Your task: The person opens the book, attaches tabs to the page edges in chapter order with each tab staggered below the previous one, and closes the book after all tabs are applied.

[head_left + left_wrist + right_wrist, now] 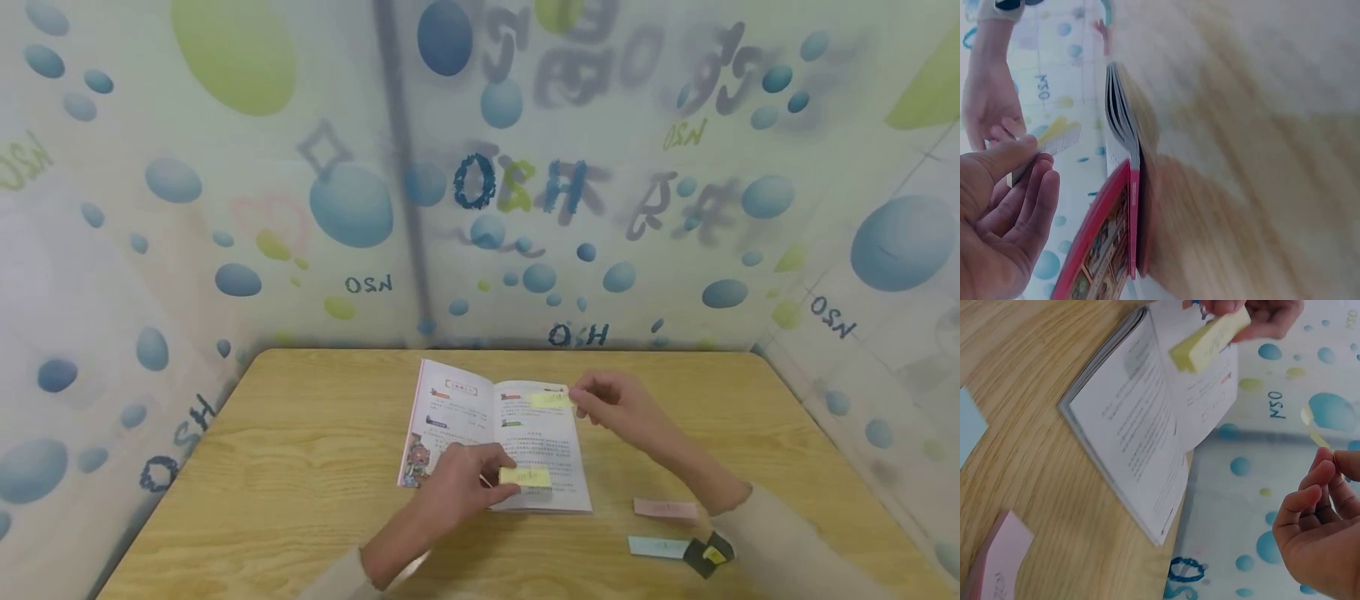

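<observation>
An open book with printed pages lies on the wooden table. My left hand pinches a yellow sticky note pad above the lower part of the right page; in the right wrist view the pad looks like a thick block with writing on top. Between thumb and fingertips, my right hand holds a single yellow sticky note by its end, over the upper right page. Seen from the right wrist, that thin note bends away from the fingertips.
To the right of the book lie a pink sticky note pad and a light blue one. Beside the blue pad is a small black item with a yellow patch. A wall with blue and green spots rises behind the table.
</observation>
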The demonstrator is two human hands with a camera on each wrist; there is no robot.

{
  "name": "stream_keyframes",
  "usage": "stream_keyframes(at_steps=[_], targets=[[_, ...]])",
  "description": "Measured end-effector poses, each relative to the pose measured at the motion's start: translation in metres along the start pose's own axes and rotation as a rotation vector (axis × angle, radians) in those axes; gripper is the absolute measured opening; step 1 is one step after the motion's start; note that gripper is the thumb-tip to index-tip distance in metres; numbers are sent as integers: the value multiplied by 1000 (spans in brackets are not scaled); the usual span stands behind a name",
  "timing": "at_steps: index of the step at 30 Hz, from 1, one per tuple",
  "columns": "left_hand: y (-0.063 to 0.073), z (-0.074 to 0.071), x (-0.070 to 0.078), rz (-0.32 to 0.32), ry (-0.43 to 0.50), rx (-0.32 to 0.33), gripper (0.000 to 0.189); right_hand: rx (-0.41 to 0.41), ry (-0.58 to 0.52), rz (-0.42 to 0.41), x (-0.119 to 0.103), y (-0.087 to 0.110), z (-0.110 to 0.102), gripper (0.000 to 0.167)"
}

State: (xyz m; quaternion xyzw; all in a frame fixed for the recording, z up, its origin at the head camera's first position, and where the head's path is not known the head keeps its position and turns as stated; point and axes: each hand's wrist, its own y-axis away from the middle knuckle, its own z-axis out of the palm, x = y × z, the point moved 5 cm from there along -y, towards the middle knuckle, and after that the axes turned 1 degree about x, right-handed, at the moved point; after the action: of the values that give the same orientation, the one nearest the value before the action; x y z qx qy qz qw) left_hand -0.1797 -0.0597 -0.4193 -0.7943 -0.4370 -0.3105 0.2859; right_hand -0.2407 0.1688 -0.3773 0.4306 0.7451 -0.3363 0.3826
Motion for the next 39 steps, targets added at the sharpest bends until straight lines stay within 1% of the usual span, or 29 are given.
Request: stream_keyframes(at_steps=[5, 8, 11, 14, 15, 18, 20, 23, 26, 29, 35, 39], targets=[[14, 6, 9, 67, 37, -31, 18, 29, 1, 68, 13, 3, -8, 19], [23, 12, 13, 94, 48, -66, 19, 37, 6, 92, 17, 4, -11, 20], [33, 19, 14, 97, 59, -125, 19, 39, 8, 110, 20, 5, -12, 22], [41, 26, 12, 60, 76, -208, 17, 39, 10, 125, 22, 5, -13, 24], [43, 28, 11, 47, 68, -236, 16, 39, 10, 130, 22, 6, -13, 24], [49, 32, 8, 38, 2, -302, 15, 39, 15, 143, 24, 7, -14, 24], [52, 33, 7, 58, -62, -325, 16, 40, 17, 155, 26, 8, -15, 23], [55, 35, 6, 110, -171, -331, 17, 42, 19, 172, 29, 10, -16, 22], [56, 37, 5, 153, -272, -313, 19, 41, 22, 182, 33, 11, -16, 23], [55, 38, 4, 175, -357, -293, 22, 34, 29, 176, 34, 12, -16, 23], [56, 40, 7, 197, -463, -266, 30, 28, 38, 165, 36, 13, -15, 19], [58, 40, 7, 210, -487, -253, 32, 18, 39, 179, 40, 14, -12, 22]])
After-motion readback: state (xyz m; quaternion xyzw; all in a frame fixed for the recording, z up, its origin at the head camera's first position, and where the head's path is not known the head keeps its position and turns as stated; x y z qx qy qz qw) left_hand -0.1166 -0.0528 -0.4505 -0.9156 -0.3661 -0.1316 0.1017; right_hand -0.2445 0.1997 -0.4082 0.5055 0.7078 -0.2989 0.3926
